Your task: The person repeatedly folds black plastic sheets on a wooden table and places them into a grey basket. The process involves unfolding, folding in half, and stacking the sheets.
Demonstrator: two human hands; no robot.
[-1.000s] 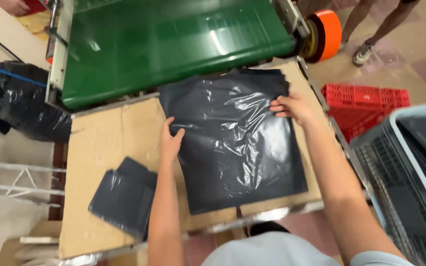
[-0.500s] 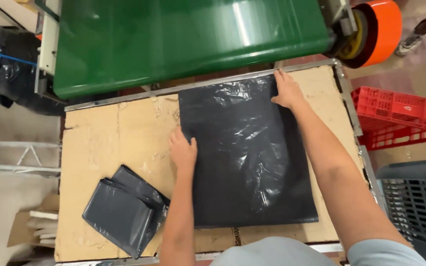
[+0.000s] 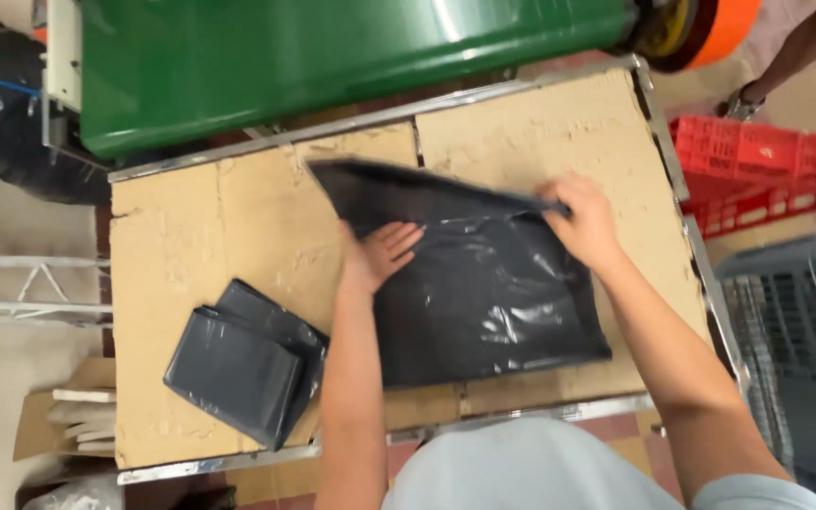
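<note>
Black bag [image 3: 484,302] lies mid-frame on the cardboard table [image 3: 200,255]. Left hand [image 3: 380,255] presses flat on it, fingers spread; right hand [image 3: 583,222] pinches its folded-over top edge. Folded bags [image 3: 243,364] sit lower left.

Left hand [image 3: 382,255] flat, fingers spread, right hand [image 3: 586,222] pinched closed, both forearms extended

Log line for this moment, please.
left hand: flat on black plastic bag | right hand: pinching bag's folded top edge | folded bag stack: left, untouched
</note>
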